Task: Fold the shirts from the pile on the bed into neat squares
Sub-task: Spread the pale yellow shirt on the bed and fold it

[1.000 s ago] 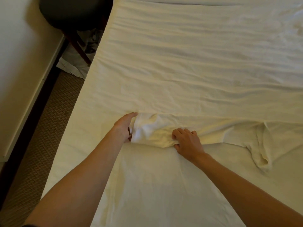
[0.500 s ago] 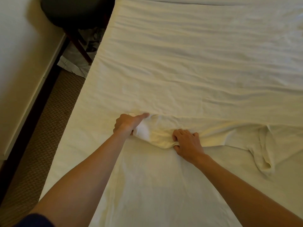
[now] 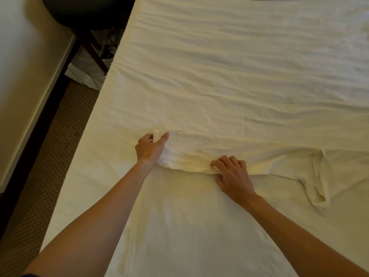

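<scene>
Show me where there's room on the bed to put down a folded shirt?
The bed sheet beyond the shirt is bare. It is crowded near you, where the left hand and right hand hold the shirt.

The shirt (image 3: 209,150) across the middle of the frame is plain cream-white, nearly matching the plain white sheet (image 3: 229,66) filling the right and centre. At lower left the carpet (image 3: 46,160) is brown with a small diamond weave. The seat (image 3: 85,11) at upper left is black, its leg (image 3: 93,50) dark reddish-brown.
</scene>
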Demonstrator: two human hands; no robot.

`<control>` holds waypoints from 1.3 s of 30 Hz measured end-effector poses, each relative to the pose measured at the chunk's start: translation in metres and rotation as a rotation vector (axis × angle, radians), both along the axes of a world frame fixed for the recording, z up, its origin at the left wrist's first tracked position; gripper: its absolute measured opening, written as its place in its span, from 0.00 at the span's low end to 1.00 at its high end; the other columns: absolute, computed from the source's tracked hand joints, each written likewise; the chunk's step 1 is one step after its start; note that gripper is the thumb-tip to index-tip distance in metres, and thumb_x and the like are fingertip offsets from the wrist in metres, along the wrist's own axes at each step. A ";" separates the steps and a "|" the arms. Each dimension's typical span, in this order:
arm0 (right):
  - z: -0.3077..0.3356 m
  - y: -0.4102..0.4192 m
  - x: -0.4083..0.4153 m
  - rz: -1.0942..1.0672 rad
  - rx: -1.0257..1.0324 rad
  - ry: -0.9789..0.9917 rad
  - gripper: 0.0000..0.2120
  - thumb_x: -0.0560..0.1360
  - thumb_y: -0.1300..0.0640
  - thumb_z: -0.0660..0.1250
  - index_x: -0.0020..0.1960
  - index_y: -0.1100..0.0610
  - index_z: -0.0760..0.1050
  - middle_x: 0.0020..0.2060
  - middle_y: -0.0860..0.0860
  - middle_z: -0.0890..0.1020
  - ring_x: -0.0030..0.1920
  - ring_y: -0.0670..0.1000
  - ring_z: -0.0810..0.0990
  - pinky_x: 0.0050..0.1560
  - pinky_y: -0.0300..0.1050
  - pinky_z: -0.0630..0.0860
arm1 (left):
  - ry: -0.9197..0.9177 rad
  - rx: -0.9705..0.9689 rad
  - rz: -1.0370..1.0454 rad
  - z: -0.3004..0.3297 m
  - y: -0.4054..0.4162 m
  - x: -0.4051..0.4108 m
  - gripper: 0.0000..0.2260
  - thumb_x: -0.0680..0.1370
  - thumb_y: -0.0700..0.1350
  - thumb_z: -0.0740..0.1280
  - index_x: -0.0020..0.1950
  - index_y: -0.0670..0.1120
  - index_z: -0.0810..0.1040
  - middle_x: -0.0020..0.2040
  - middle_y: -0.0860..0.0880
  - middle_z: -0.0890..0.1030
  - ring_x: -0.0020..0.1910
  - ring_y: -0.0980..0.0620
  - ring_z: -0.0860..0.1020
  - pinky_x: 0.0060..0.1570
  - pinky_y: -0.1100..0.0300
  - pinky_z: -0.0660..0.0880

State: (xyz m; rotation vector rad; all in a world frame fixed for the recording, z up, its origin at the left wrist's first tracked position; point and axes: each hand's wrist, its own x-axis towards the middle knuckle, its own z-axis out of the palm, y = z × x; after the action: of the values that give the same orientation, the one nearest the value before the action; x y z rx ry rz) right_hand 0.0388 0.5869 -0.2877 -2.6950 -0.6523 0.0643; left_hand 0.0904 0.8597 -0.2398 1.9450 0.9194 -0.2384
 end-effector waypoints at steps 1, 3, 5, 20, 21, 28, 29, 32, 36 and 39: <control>0.002 -0.005 -0.001 -0.018 -0.010 -0.021 0.18 0.68 0.62 0.72 0.57 0.52 0.76 0.51 0.50 0.76 0.48 0.55 0.75 0.48 0.52 0.71 | 0.011 0.047 -0.003 0.004 -0.006 -0.005 0.21 0.71 0.64 0.73 0.38 0.46 0.76 0.37 0.50 0.78 0.39 0.49 0.77 0.38 0.55 0.72; 0.005 -0.015 -0.002 -0.098 -0.023 -0.032 0.19 0.66 0.62 0.73 0.56 0.53 0.77 0.51 0.50 0.77 0.49 0.56 0.75 0.49 0.53 0.70 | 0.048 0.139 -0.032 0.013 -0.016 -0.017 0.27 0.70 0.66 0.72 0.30 0.47 0.65 0.28 0.51 0.68 0.30 0.48 0.70 0.31 0.56 0.63; 0.005 -0.024 -0.002 -0.165 -0.033 -0.040 0.17 0.66 0.62 0.74 0.53 0.54 0.78 0.50 0.51 0.78 0.48 0.57 0.75 0.47 0.53 0.70 | 0.043 0.214 -0.090 0.012 -0.019 -0.026 0.27 0.72 0.61 0.72 0.28 0.47 0.62 0.26 0.51 0.64 0.29 0.45 0.69 0.30 0.54 0.62; 0.009 -0.080 -0.011 -0.272 -0.028 -0.078 0.25 0.65 0.64 0.71 0.61 0.54 0.74 0.57 0.54 0.76 0.55 0.58 0.74 0.52 0.54 0.71 | -0.097 0.444 0.030 -0.011 -0.017 -0.041 0.16 0.80 0.50 0.68 0.62 0.41 0.74 0.58 0.38 0.80 0.58 0.37 0.75 0.52 0.46 0.71; 0.011 -0.093 -0.011 -0.342 -0.065 -0.070 0.23 0.65 0.63 0.70 0.60 0.53 0.74 0.54 0.54 0.76 0.53 0.59 0.75 0.50 0.54 0.71 | -0.094 0.530 0.054 -0.008 -0.032 -0.045 0.21 0.78 0.50 0.70 0.66 0.42 0.71 0.63 0.38 0.75 0.62 0.37 0.72 0.55 0.44 0.70; 0.007 -0.120 -0.013 -0.445 -0.150 -0.065 0.12 0.67 0.56 0.59 0.48 0.54 0.77 0.46 0.51 0.78 0.47 0.58 0.75 0.45 0.53 0.69 | -0.458 0.650 -0.856 -0.019 -0.181 -0.078 0.16 0.68 0.42 0.74 0.55 0.49 0.79 0.54 0.48 0.78 0.53 0.43 0.76 0.48 0.49 0.74; 0.006 -0.124 -0.012 -0.460 -0.156 -0.079 0.11 0.67 0.58 0.61 0.48 0.54 0.77 0.46 0.51 0.78 0.48 0.58 0.75 0.45 0.53 0.68 | -0.409 0.664 -0.908 -0.022 -0.189 -0.074 0.17 0.67 0.43 0.73 0.55 0.48 0.79 0.53 0.48 0.78 0.52 0.43 0.76 0.47 0.49 0.74; 0.001 -0.141 -0.010 -0.489 -0.149 -0.110 0.12 0.67 0.65 0.69 0.49 0.55 0.78 0.46 0.52 0.78 0.47 0.59 0.76 0.45 0.54 0.69 | -0.321 0.706 -1.015 -0.027 -0.189 -0.064 0.15 0.66 0.42 0.73 0.53 0.46 0.80 0.49 0.46 0.78 0.48 0.41 0.77 0.41 0.49 0.76; 0.010 -0.167 -0.010 -0.429 0.066 -0.140 0.09 0.67 0.70 0.67 0.44 0.59 0.77 0.41 0.54 0.78 0.42 0.59 0.75 0.38 0.52 0.72 | -0.320 0.649 -1.056 -0.024 -0.180 -0.059 0.10 0.69 0.35 0.73 0.48 0.45 0.80 0.46 0.46 0.78 0.45 0.41 0.79 0.32 0.50 0.77; 0.014 -0.182 -0.025 -0.353 0.109 -0.148 0.10 0.68 0.69 0.63 0.46 0.60 0.77 0.43 0.54 0.77 0.44 0.58 0.74 0.40 0.50 0.72 | -0.283 0.656 -1.077 -0.020 -0.183 -0.066 0.12 0.68 0.34 0.73 0.48 0.45 0.79 0.47 0.46 0.77 0.45 0.42 0.79 0.32 0.50 0.77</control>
State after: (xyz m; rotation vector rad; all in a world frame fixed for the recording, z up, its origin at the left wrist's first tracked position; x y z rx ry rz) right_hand 0.0134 0.4045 -0.2737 -2.6817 -0.2050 -0.2557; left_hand 0.0243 0.6772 -0.2595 2.8369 -0.3801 -0.2722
